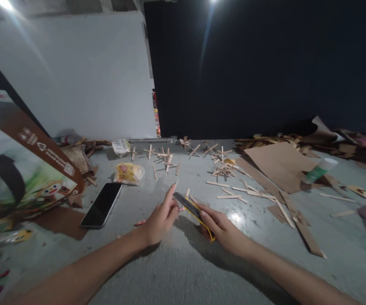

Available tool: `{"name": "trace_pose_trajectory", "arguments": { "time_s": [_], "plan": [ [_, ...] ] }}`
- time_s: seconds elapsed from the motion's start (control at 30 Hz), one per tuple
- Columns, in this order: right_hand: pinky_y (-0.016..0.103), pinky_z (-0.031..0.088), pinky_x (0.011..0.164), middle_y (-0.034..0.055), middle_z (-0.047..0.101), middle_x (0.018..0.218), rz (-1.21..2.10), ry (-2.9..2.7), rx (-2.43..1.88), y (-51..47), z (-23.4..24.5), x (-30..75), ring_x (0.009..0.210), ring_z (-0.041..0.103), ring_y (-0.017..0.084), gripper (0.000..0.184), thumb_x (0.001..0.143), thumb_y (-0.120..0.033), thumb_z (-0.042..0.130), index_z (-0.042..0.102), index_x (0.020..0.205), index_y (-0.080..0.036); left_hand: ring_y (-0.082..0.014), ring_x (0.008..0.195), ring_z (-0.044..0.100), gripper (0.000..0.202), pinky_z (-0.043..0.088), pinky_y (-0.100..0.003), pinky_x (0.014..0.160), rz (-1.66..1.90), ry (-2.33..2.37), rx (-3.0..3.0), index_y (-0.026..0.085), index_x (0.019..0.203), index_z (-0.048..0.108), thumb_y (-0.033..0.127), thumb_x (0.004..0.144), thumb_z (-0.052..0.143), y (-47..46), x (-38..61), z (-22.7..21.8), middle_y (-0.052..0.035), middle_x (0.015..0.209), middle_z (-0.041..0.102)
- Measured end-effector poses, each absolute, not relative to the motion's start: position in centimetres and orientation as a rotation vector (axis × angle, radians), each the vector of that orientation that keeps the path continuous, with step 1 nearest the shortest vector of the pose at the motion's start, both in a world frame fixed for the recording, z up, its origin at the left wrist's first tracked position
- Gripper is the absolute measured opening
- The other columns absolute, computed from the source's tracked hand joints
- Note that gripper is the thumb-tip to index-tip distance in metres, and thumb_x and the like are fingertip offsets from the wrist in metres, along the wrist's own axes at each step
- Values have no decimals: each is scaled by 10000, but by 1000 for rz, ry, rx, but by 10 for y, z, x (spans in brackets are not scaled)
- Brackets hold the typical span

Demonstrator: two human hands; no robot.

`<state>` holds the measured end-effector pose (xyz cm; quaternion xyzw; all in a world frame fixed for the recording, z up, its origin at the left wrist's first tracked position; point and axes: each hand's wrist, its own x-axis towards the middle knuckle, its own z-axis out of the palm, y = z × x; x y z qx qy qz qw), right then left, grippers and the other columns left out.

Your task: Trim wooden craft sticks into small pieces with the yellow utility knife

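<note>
A yellow-and-black utility knife (192,206) lies in my right hand (216,226), whose fingers are wrapped round its handle. Its front end points up and left, close to the fingertips of my left hand (162,218). My left hand is closed in a pinch, the index finger stretched along a pale wooden craft stick (176,185); only the stick's tip shows clearly past the finger. Just beyond both hands, another short stick (187,193) rests on the grey table (157,271). Whether the blade touches the held stick I cannot tell.
Crossed craft sticks (169,161) stand at the back, with loose sticks (230,196) to the right. A phone (102,205), a yellow packet (128,173) and a large printed bag (27,156) are left. Brown cardboard (278,163) and a glue stick (321,170) lie right.
</note>
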<state>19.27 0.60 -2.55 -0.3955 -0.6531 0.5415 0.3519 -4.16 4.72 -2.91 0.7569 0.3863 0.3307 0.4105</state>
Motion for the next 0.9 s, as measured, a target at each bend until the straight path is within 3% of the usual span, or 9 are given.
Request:
{"name": "trace_pose_trajectory", "arguments": {
  "time_s": [0.33,0.53,0.67,0.8,0.9],
  "plan": [
    [269,413,554,-19,518,654,1400,-1676,-1050,6,-27,193,561,484,143,802,1027,-738,400,570,1477,-96,-126,702,463,699,398,-271,722,833,981,1888,204,1672,233,270,1019,475,47,-42,-22,45,813,503],
    [270,409,558,-26,509,640,1390,-1677,-1048,7,-30,193,552,479,142,780,1033,-731,391,582,1468,-112,-126,708,461,711,397,-271,724,847,972,1904,210,1671,240,280,1011,493,50,-43,-27,42,821,502],
    [276,414,571,-25,509,645,1389,-1680,-1063,7,-26,190,570,484,152,804,1020,-745,400,576,1475,-105,-126,686,458,710,392,-271,705,870,1000,1883,230,1676,240,355,1026,497,50,-43,-28,49,800,496],
    [277,408,574,-36,503,635,1407,-1681,-1054,8,-23,186,553,470,153,865,1010,-776,373,530,1519,-94,-129,582,418,664,362,-267,611,837,1040,1762,185,1674,253,499,1089,290,50,-42,-31,66,701,459],
    [285,419,584,-29,519,649,1375,-1697,-1031,8,-21,185,568,488,163,883,995,-799,372,523,1520,-105,-133,620,442,684,371,-270,633,860,1050,1767,210,1675,240,525,1072,319,53,-39,-33,49,767,514]
  ]
}}
